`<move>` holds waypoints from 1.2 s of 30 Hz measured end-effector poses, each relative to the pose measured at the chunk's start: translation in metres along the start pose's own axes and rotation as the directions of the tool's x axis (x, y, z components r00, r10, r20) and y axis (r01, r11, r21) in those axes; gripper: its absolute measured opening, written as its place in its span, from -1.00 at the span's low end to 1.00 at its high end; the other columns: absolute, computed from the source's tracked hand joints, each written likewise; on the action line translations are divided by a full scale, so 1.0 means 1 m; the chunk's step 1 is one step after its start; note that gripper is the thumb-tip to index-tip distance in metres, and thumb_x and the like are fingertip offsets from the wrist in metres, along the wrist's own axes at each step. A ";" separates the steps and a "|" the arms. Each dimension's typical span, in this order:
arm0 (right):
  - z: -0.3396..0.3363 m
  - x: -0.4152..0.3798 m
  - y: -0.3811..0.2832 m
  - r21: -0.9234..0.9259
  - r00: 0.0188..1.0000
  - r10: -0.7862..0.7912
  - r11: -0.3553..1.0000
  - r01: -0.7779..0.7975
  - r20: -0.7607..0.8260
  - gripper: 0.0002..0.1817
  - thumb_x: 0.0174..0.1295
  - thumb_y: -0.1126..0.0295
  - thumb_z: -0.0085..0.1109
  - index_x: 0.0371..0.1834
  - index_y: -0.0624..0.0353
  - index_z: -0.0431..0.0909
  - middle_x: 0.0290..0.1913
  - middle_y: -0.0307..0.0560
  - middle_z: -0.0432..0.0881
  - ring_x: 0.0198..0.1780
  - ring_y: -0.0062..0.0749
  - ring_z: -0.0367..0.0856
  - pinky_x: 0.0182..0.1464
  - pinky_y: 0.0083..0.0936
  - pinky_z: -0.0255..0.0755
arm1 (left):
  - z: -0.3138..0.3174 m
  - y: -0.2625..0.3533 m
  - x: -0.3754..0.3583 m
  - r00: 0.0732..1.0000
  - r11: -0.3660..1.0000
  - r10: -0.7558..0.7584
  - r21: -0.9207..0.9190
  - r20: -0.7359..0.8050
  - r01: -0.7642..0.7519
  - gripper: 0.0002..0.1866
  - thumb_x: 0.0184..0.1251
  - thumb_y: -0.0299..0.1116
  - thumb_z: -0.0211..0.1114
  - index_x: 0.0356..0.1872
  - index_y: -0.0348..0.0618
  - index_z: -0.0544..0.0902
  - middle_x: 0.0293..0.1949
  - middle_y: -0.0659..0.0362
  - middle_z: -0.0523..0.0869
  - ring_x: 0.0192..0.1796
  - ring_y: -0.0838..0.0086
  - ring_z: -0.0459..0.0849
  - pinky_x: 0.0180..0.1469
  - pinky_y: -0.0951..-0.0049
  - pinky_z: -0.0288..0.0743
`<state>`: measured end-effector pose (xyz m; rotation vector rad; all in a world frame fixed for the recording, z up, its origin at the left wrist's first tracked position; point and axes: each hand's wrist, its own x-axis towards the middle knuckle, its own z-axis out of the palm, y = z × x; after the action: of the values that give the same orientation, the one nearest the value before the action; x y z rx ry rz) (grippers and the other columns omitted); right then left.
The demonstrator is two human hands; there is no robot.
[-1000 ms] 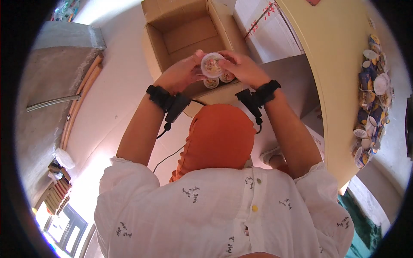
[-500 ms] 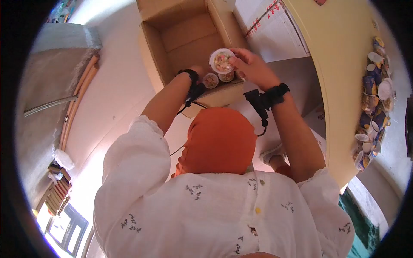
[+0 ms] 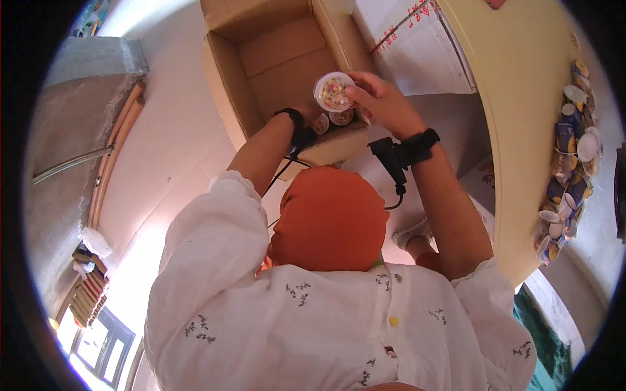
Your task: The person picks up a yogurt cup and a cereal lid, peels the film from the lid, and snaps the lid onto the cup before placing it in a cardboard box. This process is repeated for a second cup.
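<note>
My right hand (image 3: 385, 101) is closed on a round clear-lidded cup (image 3: 334, 92) with colourful contents, held above the near end of an open cardboard box (image 3: 287, 52). Inside the box, below the held cup, sit a similar cup (image 3: 341, 117) and another one (image 3: 320, 124) to its left. My left hand (image 3: 304, 116) reaches into the box beside that left cup. Its fingers are mostly hidden by the wrist and the dark strap, so its hold is unclear.
A white box with red writing (image 3: 417, 58) stands right of the cardboard box. Along the right runs a yellow table (image 3: 515, 143) bearing many blue and white cups (image 3: 566, 153). An orange-covered head (image 3: 332, 218) is below my hands.
My left hand has moved slightly right, towards the left cup, and now covers part of it. The right hand still holds its cup in nearly the same place.
</note>
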<state>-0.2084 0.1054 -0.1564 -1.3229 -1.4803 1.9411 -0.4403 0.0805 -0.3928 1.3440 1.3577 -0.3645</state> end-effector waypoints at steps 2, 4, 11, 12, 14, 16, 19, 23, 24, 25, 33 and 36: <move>-0.002 0.002 0.004 -0.032 1.000 -0.027 0.999 0.027 0.000 -0.47 0.43 0.18 0.22 0.35 0.24 0.43 0.10 -0.24 0.65 -0.23 -0.74 0.47 -0.32 -0.71 0.36 | 0.002 -0.005 0.000 1.000 1.000 0.006 -0.003 0.021 -0.006 -0.62 0.34 -0.09 0.26 0.03 -0.06 0.74 -0.12 0.04 0.80 -0.16 0.30 0.78 -0.18 0.22 0.61; -0.001 0.000 0.002 -0.040 1.000 -0.027 0.999 0.027 -0.008 -0.47 0.42 0.19 0.22 0.35 0.24 0.43 0.10 -0.24 0.65 -0.24 -0.74 0.46 -0.32 -0.71 0.36 | 0.004 -0.011 0.001 0.999 1.000 0.014 -0.005 0.042 -0.013 -0.61 0.35 -0.06 0.25 0.02 -0.08 0.74 -0.11 0.04 0.79 -0.14 0.30 0.78 -0.17 0.22 0.61; 0.001 -0.005 -0.009 -0.040 1.000 -0.003 0.999 0.002 -0.014 -0.46 0.41 0.26 0.23 0.33 0.38 0.42 0.11 0.00 0.66 0.04 -0.45 0.64 0.06 -0.50 0.55 | -0.003 0.010 -0.049 0.986 0.964 -0.139 -0.239 -0.088 0.115 -0.53 0.31 0.08 0.30 -0.02 -0.10 0.74 -0.08 0.08 0.78 -0.11 0.37 0.76 -0.13 0.27 0.62; 0.001 -0.005 -0.008 -0.041 1.000 -0.003 0.999 0.002 -0.013 -0.46 0.41 0.26 0.23 0.33 0.38 0.42 0.11 0.00 0.66 0.04 -0.45 0.64 0.06 -0.50 0.55 | 0.002 0.004 -0.041 0.986 0.964 -0.139 -0.240 -0.088 0.114 -0.53 0.31 0.08 0.30 -0.02 -0.10 0.74 -0.08 0.08 0.78 -0.11 0.37 0.76 -0.13 0.27 0.62; 0.001 -0.003 -0.004 0.001 1.000 -0.005 1.000 0.005 0.002 -0.46 0.41 0.27 0.23 0.33 0.38 0.42 0.11 0.01 0.66 0.04 -0.44 0.64 0.06 -0.50 0.55 | 0.016 -0.014 -0.020 0.986 0.821 -0.080 -0.570 -0.149 -0.019 -0.56 0.19 -0.03 0.45 -0.07 -0.16 0.73 -0.08 0.03 0.77 -0.15 0.38 0.77 -0.17 0.27 0.65; 0.001 -0.002 -0.001 0.002 1.000 -0.021 1.000 0.021 0.003 -0.47 0.42 0.24 0.22 0.34 0.34 0.42 0.09 -0.12 0.66 -0.13 -0.58 0.54 -0.14 -0.60 0.45 | 0.013 0.004 -0.036 0.978 0.804 -0.134 -0.594 -0.158 0.014 -0.58 0.13 -0.09 0.51 -0.09 -0.17 0.72 -0.10 0.01 0.77 -0.16 0.38 0.77 -0.19 0.26 0.66; 0.001 -0.002 0.000 -0.012 0.999 -0.036 0.999 0.036 -0.007 -0.47 0.43 0.22 0.21 0.35 0.29 0.42 0.07 -0.23 0.65 -0.29 -0.71 0.44 -0.34 -0.70 0.36 | 0.034 -0.026 0.004 0.959 0.790 -0.128 -0.611 -0.254 -0.057 -0.54 0.05 -0.16 0.57 -0.07 -0.19 0.71 -0.10 -0.02 0.78 -0.13 0.33 0.78 -0.15 0.24 0.67; 0.000 0.001 0.002 -0.034 0.999 -0.043 0.999 0.043 -0.012 -0.47 0.43 0.22 0.20 0.36 0.29 0.41 0.10 -0.23 0.64 -0.25 -0.72 0.46 -0.31 -0.70 0.37 | 0.034 -0.035 0.022 0.883 0.986 0.144 -0.016 -0.446 -0.168 -0.44 0.09 -0.09 0.54 0.07 -0.21 0.67 0.02 -0.05 0.76 0.03 0.19 0.76 0.09 0.22 0.62; 0.000 0.000 -0.001 -0.033 0.999 -0.044 0.999 0.043 -0.011 -0.47 0.43 0.22 0.20 0.36 0.29 0.41 0.10 -0.23 0.64 -0.25 -0.72 0.46 -0.31 -0.70 0.37 | 0.034 -0.033 0.023 0.883 0.986 0.143 -0.016 -0.446 -0.167 -0.44 0.09 -0.09 0.54 0.07 -0.21 0.67 0.02 -0.05 0.76 0.03 0.19 0.76 0.09 0.22 0.62; 0.000 -0.001 -0.004 -0.051 0.999 -0.038 0.998 0.037 -0.009 -0.47 0.43 0.23 0.21 0.34 0.32 0.43 0.10 -0.12 0.66 -0.11 -0.59 0.55 -0.13 -0.60 0.45 | 0.034 -0.030 0.024 0.904 0.987 0.160 0.053 -0.397 -0.152 -0.42 0.14 -0.04 0.49 0.09 -0.21 0.67 0.06 -0.06 0.74 0.07 0.15 0.74 0.16 0.22 0.58; 0.002 -0.005 -0.013 -0.045 0.999 -0.045 0.998 0.044 -0.026 -0.48 0.41 0.22 0.24 0.30 0.33 0.48 0.06 -0.08 0.68 -0.04 -0.53 0.62 -0.01 -0.55 0.52 | 0.021 0.002 -0.005 0.955 0.968 0.093 -0.198 -0.281 -0.152 -0.52 0.34 0.01 0.29 0.08 -0.13 0.73 0.07 -0.11 0.73 0.15 0.10 0.69 0.26 0.21 0.50; 0.002 -0.005 -0.013 -0.051 1.000 -0.027 0.998 0.026 -0.013 -0.49 0.41 0.23 0.24 0.30 0.32 0.48 0.04 -0.09 0.68 -0.05 -0.54 0.61 -0.03 -0.57 0.52 | 0.019 0.003 -0.011 0.901 0.987 -0.009 -0.149 -0.434 -0.062 -0.57 0.31 -0.10 0.36 0.09 -0.12 0.72 0.09 -0.08 0.73 0.17 0.12 0.69 0.26 0.21 0.50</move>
<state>-0.2106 0.1061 -0.1429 -1.3280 -1.5430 1.8861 -0.4317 0.0609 -0.3880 1.3548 1.6934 0.0742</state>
